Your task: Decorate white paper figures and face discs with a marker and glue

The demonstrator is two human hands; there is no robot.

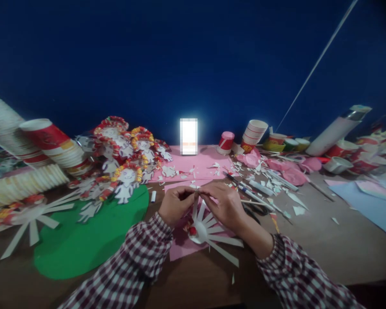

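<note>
A paper cup cut into splayed white strips [199, 232] lies in front of me, its round base in the middle and a red, curled part at its left side. My left hand [176, 205] pinches the far end of one paper strip, thumb against forefinger. Meeting it fingertip to fingertip, my right hand [223, 205] is closed on the same strip end. Only a small white bit shows between the fingers. Under the cut cup is a pink sheet [178, 253].
Paper dolls with red and yellow curls [128, 182] stand at the left, by a green sheet [93, 240]. Stacked paper cups [56, 143] lean behind them. Paper scraps [268, 176], pens [249, 192] and dark-handled scissors [255, 210] lie right. A bright screen [188, 136] stands at the back.
</note>
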